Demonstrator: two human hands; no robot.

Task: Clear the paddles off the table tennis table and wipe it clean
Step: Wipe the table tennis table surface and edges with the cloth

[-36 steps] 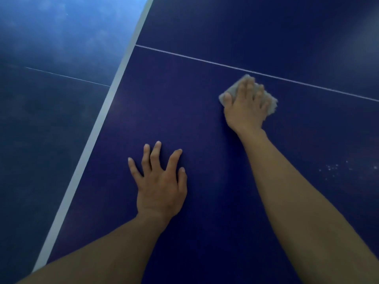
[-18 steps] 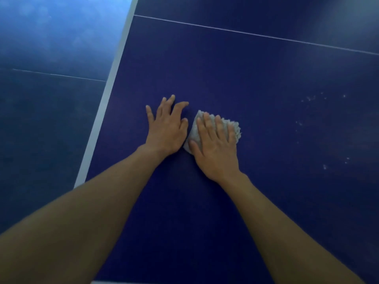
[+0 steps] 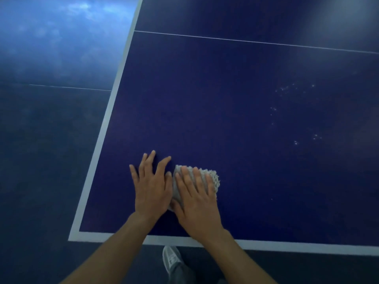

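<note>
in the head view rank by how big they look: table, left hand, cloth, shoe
1. table
2. left hand
3. cloth and shoe: too alike to rank; the right hand covers much of the cloth, and the shoe sits farther away

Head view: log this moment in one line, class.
right hand: presses cloth | left hand: flat on table tennis table | white specks: on table, right | paddles: none visible

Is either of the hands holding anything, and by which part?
Nothing is gripped. The right hand presses flat on top of the cloth; the left hand rests open on the table.
</note>
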